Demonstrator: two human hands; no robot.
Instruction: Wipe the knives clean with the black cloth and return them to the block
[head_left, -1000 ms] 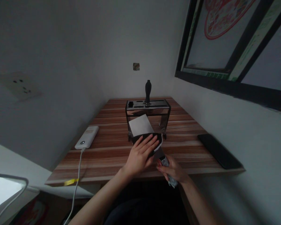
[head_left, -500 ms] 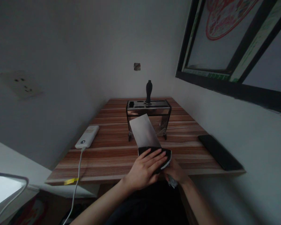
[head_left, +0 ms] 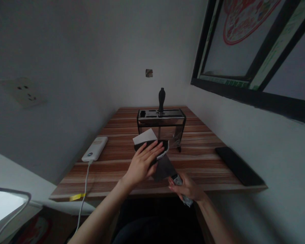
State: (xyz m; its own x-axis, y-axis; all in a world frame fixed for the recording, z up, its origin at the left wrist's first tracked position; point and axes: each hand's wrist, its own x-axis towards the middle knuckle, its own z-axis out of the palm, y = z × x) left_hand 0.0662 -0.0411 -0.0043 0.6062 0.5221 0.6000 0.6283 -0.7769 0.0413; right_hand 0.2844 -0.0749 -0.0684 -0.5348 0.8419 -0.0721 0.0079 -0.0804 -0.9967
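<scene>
My right hand (head_left: 189, 188) grips the handle of a broad cleaver (head_left: 162, 166) and holds it over the near part of the wooden table (head_left: 117, 162), blade pointing away from me. My left hand (head_left: 142, 162) lies on a dark cloth (head_left: 159, 148) with its fingers stretched out, pressing the cloth against the far part of the blade. The blade's pale tip (head_left: 144, 136) shows beyond the cloth. Behind it stands a metal knife rack (head_left: 161, 123) with a black handle (head_left: 162, 98) sticking up from one slot.
A white power bank (head_left: 94, 148) with a white cable (head_left: 83, 193) lies at the table's left. A black phone (head_left: 237, 164) lies at the right by the wall. A wall socket (head_left: 24, 93) is on the left wall, a framed window (head_left: 254, 54) upper right.
My left hand and the cloth slid toward the handle half a second ago and have moved back out to the blade's far end. The right hand stays on the handle.
</scene>
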